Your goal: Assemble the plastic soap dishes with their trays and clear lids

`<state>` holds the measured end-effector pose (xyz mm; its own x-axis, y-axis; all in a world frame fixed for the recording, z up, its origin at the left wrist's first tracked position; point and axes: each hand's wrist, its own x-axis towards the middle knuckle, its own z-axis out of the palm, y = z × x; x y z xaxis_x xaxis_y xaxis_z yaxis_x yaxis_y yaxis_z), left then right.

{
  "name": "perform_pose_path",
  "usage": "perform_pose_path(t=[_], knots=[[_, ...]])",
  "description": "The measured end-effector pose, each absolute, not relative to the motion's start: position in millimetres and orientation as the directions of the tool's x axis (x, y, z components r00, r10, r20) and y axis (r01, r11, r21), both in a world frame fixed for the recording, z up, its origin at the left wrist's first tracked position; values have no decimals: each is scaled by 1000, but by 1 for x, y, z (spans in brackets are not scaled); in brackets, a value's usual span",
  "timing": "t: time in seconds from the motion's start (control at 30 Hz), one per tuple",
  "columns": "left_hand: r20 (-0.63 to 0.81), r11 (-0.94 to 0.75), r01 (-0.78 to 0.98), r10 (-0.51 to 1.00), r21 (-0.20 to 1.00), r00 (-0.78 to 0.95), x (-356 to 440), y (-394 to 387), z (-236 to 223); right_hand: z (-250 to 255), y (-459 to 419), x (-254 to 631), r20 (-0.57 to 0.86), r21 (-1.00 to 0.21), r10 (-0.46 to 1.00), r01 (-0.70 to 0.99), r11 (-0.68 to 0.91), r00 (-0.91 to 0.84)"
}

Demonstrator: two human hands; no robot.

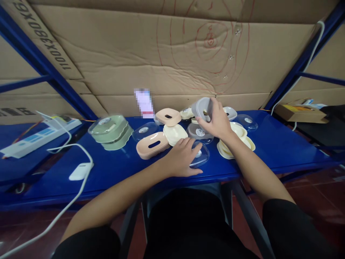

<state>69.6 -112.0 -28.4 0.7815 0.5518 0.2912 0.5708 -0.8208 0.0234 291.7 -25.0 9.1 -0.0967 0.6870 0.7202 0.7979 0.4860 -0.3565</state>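
A tall sheet of brown cardboard (113, 54), marked with red hand-drawn rings (211, 41), stood behind a blue tabletop (275, 140). Clock positions here ran from the middle of the group of dishes, with twelve pointing away from you.

At one o'clock, your right hand (219, 120) held a grey oval dish (202, 106) raised and tilted. Its thumb was on the near side and its fingers were bent around the right side, closed only as far as the dish's width allowed. Just below it, a second grey dish (198, 132) lay by a clear cover.

Your left hand (182, 156) was near six o'clock, palm down, thumb spread well away from loosely curved fingers, gripping nothing. It partly hid a clear lid (201, 158) between four and five o'clock; whether it touched that lid, you could not tell.

At eleven o'clock sat a peach slotted dish (169, 117), with a cream dish (175, 133) just nearer to you. A larger peach dish (151, 145) lay between eight and nine, touching the cream one. At nine, farther out, was a green stack (110, 133) with a clear cover on top.

Layered cream pieces (225, 153) lay at three o'clock, and another clear lid (249, 123) farther out, between two and three. At ten, a pixelated phone-like shape (145, 103) leaned against the cardboard.
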Motion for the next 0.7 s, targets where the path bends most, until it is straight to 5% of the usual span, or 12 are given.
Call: perform_pose_path(t=[0.3, 0.57, 0.7], knots=[[277, -788, 602, 611, 127, 742, 69, -114, -20, 6, -22, 289, 613, -440, 782, 771, 460, -117], [645, -799, 469, 589, 376, 487, 59, -102, -13, 5, -12, 293, 591, -656, 806, 593, 467, 20], [715, -726, 551, 633, 413, 298, 54, -84, -18, 5, -13, 291, 616, -627, 787, 626, 465, 32]])
